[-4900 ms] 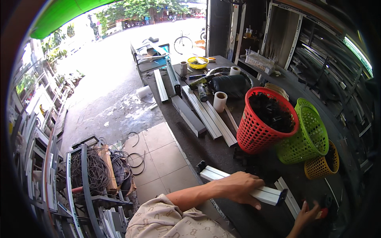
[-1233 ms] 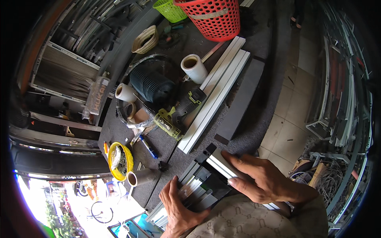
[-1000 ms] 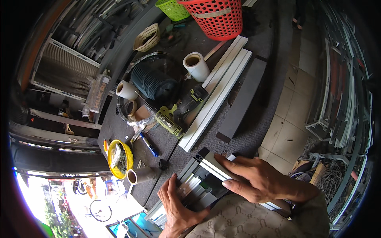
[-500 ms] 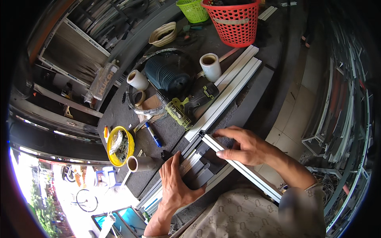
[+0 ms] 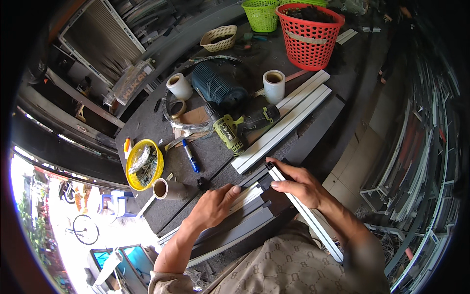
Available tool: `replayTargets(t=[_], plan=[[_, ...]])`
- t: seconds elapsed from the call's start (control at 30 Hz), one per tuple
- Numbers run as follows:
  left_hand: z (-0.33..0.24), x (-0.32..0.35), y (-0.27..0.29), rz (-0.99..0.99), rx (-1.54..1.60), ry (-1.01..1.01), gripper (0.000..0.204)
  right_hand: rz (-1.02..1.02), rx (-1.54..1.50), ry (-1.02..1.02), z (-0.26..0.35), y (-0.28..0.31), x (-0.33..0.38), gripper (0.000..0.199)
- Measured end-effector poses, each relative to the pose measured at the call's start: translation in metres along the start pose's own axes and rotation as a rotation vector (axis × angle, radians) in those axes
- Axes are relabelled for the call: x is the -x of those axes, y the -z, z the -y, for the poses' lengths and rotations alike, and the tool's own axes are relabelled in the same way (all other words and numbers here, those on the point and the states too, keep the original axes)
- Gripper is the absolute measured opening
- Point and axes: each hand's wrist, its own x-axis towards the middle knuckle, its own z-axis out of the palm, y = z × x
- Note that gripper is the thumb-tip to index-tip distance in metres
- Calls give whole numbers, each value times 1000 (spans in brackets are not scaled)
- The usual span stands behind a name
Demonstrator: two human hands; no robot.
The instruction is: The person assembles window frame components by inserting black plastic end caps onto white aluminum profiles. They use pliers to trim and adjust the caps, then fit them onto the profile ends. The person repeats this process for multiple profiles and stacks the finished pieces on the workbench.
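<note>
Item: white aluminium profile, long and narrow, with a black end piece. We see it lying near the workbench's edge closest to us. Its long axis runs diagonally: the capped end points up and left, toward the middle of the bench, while the other end runs down and right past the bench edge, beside our torso.

Right hand: curled over the profile just behind its capped end, fingers wrapped across the top, gripping it.

Left hand: laid palm down on a bundle of grey and white profiles that lies crosswise to the white profile, running from lower left to upper right. The fingers are pressed flat on the bundle; we cannot tell whether they close round it.

Adjacent stock: two long white channel lengths, parallel, just beyond the hands.

Further bench contents: a yellow-green cordless drill touching those lengths; a blue marker; a yellow bowl of small parts near the left edge; two rolls of tape; a dark blue ribbed fan housing; a red basket, a green basket and a small tan basket along the far edge.
</note>
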Motion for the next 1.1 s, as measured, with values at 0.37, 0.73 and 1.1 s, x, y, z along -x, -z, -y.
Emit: replayTargets(t=[0.37, 0.73, 1.1], plan=[[0, -19, -4, -86, 47, 2, 67, 97, 97, -25, -4, 9, -28, 57], [-43, 84, -101, -946, 154, -114, 19, 114, 166, -78, -19, 8, -56, 70], [-36, 65, -191, -1216, 1892, 13, 47, 191, -26, -202, -23, -1, -57, 87]])
